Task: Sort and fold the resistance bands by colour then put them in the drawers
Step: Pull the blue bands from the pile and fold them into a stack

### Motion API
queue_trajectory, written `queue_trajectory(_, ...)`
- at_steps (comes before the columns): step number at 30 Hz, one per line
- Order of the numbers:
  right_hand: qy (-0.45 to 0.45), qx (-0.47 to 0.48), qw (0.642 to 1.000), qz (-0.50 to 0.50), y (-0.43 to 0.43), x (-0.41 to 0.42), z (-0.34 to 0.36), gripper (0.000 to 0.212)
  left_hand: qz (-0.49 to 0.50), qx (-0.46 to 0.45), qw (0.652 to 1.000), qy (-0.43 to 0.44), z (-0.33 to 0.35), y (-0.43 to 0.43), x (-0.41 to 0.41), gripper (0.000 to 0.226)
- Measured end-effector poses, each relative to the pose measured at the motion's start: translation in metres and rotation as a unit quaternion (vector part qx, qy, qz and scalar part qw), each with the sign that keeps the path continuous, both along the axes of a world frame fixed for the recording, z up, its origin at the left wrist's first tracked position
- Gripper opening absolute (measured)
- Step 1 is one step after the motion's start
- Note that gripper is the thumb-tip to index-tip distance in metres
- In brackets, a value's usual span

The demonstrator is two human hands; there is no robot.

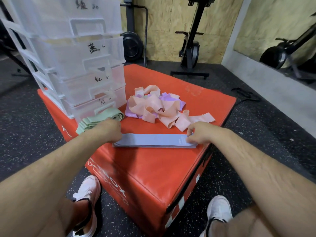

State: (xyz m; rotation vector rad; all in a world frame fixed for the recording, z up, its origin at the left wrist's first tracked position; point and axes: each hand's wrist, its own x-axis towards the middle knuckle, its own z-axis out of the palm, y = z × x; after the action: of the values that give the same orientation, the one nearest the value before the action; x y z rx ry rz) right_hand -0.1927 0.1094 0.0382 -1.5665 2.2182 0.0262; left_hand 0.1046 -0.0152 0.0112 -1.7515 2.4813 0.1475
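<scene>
Both grips are on the blue bands (153, 140), lying flat on the red box (153, 168): left hand (112, 132) clenched on one end, right hand (196, 132) pinching the other. Square the edges first, then fold end to end, ready for the drawers (77, 65).

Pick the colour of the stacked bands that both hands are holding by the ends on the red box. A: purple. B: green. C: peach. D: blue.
D: the left hand and right hand each grip an end of the flat blue bands, while the green bands lie by the drawers and the peach and purple pile sits behind.
</scene>
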Motion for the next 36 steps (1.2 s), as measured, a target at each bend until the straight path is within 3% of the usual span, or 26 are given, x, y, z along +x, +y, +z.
queue_trajectory(6,0.059,0.071,0.995,0.043,0.011,0.014,0.023,0.030,-0.025,-0.003,0.998,-0.055,0.009,0.011,-0.009,0.027)
queue_trajectory(12,0.095,0.097,0.986,0.093,0.006,0.034,0.046,0.045,-0.119,-0.080,0.990,0.006,0.018,0.016,-0.031,0.019)
queue_trajectory(14,0.082,0.088,0.987,0.107,-0.003,0.042,0.051,0.045,-0.140,-0.041,0.989,0.036,0.011,0.014,-0.035,0.020)
queue_trajectory(19,0.068,0.070,0.989,0.115,-0.022,0.040,0.048,0.040,-0.245,0.087,0.961,0.091,-0.009,0.006,-0.059,0.049)
queue_trajectory(24,0.101,0.070,0.990,0.070,-0.026,0.011,0.036,0.040,-0.311,0.081,0.943,0.085,-0.026,0.016,-0.088,0.072)
queue_trajectory(28,0.054,0.086,0.995,0.002,-0.025,-0.011,0.022,0.051,-0.304,0.063,0.942,0.129,-0.034,0.012,-0.095,0.059)
queue_trajectory(32,-0.031,0.117,0.991,-0.063,-0.034,-0.022,0.002,0.036,-0.315,0.080,0.932,0.158,-0.035,0.005,-0.093,0.054)
queue_trajectory(36,-0.038,0.117,0.990,-0.070,-0.039,-0.018,0.000,0.029,-0.326,0.096,0.926,0.166,-0.031,0.001,-0.097,0.054)
